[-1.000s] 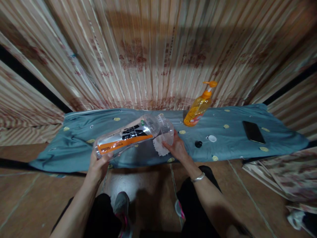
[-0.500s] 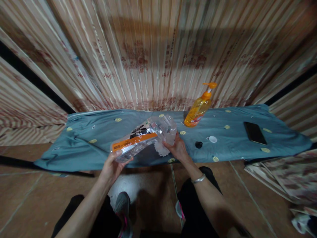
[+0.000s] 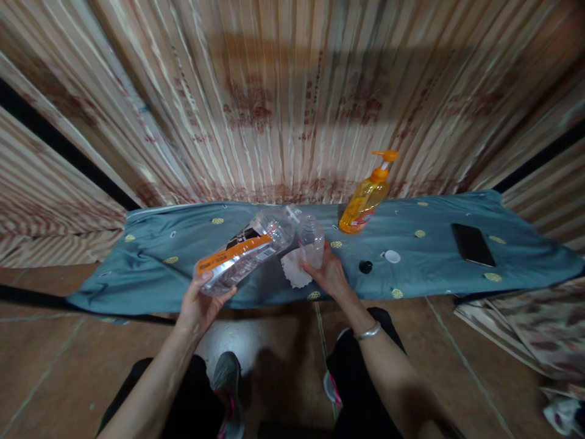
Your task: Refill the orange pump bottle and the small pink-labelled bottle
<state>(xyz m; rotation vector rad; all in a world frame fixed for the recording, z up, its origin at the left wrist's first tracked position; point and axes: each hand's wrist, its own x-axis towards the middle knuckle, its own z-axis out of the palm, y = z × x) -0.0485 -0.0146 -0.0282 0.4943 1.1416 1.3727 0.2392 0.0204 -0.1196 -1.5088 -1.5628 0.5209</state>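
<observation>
My left hand [image 3: 204, 303] grips the lower end of a clear plastic bottle [image 3: 240, 259] with an orange, black and silver label, tilted up to the right. My right hand [image 3: 327, 268] is closed on a clear plastic bottle top [image 3: 312, 235], which looks cut off, its narrow neck pointing up and left. A white scrap with a jagged edge [image 3: 295, 269], perhaps cloth or paper, is also under the right fingers. Between the bottle's open right end and the bottle top there is a small gap or light contact; I cannot tell which.
A pump bottle of orange liquid [image 3: 364, 204] stands at the back. To the right lie a small black cap [image 3: 365, 267], a white round lid-like piece [image 3: 392, 256] and a black phone [image 3: 473, 244]. Everything rests on a blue cloth [image 3: 150, 244]; a striped curtain [image 3: 283, 110] hangs behind.
The labelled bottle has moved left and slightly down with my left hand, away from the bottle top. The bottle top's neck now shows, and my right hand has hardly moved.
</observation>
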